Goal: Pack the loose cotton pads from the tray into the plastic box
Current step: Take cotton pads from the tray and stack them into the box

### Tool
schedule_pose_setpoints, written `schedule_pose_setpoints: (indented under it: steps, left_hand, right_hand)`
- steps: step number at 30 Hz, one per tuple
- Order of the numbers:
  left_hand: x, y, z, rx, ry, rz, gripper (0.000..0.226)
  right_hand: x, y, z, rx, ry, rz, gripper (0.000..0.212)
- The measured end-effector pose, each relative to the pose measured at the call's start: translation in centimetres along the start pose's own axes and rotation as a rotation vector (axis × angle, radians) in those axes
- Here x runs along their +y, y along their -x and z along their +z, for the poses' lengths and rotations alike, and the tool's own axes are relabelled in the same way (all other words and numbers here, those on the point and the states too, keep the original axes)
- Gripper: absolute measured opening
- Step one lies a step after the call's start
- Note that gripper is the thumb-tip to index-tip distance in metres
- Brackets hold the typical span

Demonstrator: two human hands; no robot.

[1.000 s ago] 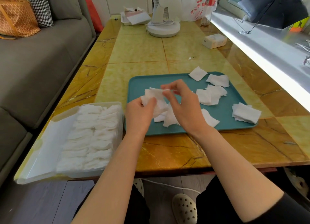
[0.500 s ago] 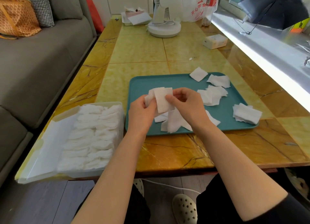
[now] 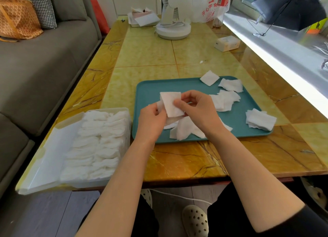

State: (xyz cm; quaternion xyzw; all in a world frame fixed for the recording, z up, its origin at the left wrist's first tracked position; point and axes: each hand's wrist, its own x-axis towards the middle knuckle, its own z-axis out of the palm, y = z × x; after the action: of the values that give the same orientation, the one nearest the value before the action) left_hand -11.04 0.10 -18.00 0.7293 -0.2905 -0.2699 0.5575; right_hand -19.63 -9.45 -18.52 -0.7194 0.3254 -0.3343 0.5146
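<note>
Bare tabletop (image 3: 145, 54) between tray (image 3: 147, 94) and fan (image 3: 173, 30)

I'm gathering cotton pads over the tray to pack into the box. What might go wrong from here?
The held pads are only pinched by the left hand and right hand, so one may slip back onto the tray. The plastic box sits at the near edge of the table, and pressing pads in might nudge it off. The far pad straddling the tray's rim is easily missed.

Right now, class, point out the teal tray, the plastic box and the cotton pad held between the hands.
teal tray (image 3: 150, 87): head view, bare far-left floor.
plastic box (image 3: 108, 109): head view, far rim.
held cotton pad (image 3: 171, 103): head view, flat middle.
</note>
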Motion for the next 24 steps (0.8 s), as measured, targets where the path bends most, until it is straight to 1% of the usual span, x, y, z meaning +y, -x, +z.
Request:
schedule_pose_setpoints:
  steps: [3, 6, 8, 11, 12, 13, 14, 16, 18, 19, 20, 21, 23, 24]
  left_hand:
    - [0.2, 0.0, 0.1, -0.004, 0.003, -0.012, 0.03]
    - [0.6, 0.0, 0.2, -0.014, 0.055, -0.088, 0.043]
    - [0.8, 0.2, 0.1, -0.045, 0.076, -0.074, 0.04]
    - [0.6, 0.4, 0.0, -0.061, 0.034, 0.022, 0.021]
    - [0.3, 0.3, 0.0, -0.042, 0.017, 0.044, 0.012]
    - [0.2, 0.2, -0.1, -0.008, 0.009, 0.049, 0.01]
    - [-0.1, 0.0, -0.1, 0.035, 0.012, 0.038, 0.014]
    - [-0.2, -0.3, -0.2, 0.098, 0.049, 0.002, 0.021]
    - [-0.3, -0.4, -0.3, 0.125, 0.083, -0.02, 0.024]
    - [-0.3, -0.4, -0.4, 0.128, 0.089, -0.028, 0.025]
    - [-0.4, -0.5, -0.4, 0.126, 0.089, -0.03, 0.026]
    - [-0.4, -0.4, -0.3, 0.123, 0.089, -0.031, 0.026]
    - [-0.4, -0.4, -0.3, 0.128, 0.089, -0.031, 0.027]
    - [-0.4, -0.4, -0.3, 0.131, 0.086, -0.032, 0.027]
  right_hand:
    - [0.2, 0.0, -0.2, 0.013, 0.049, -0.029, 0.01]
    - [0.4, 0.0, -0.2, 0.022, 0.102, -0.065, 0.015]
    - [0.4, 0.1, -0.2, 0.022, 0.136, -0.094, 0.017]
    - [0.4, 0.1, -0.1, 0.011, 0.135, -0.115, 0.014]
    - [0.5, 0.1, -0.2, 0.012, 0.141, -0.123, 0.012]
    - [0.5, 0.1, -0.3, 0.009, 0.162, -0.135, 0.012]
    - [0.7, 0.0, -0.4, -0.008, 0.2, -0.15, 0.015]
    - [1.0, -0.2, -1.1, -0.103, 0.306, -0.157, 0.027]
    - [1.1, -0.2, -1.8, -0.261, 0.418, -0.116, 0.041]
    - [1.3, -0.1, -2.1, -0.333, 0.482, -0.093, 0.045]
    - [1.4, 0.0, -2.3, -0.383, 0.546, -0.076, 0.044]
    - [1.6, 0.0, -2.4, -0.406, 0.595, -0.059, 0.039]
    - [1.6, 0.0, -2.6, -0.387, 0.633, -0.033, 0.022]
    - [1.5, 0.0, -2.6, -0.349, 0.648, -0.034, 0.014]
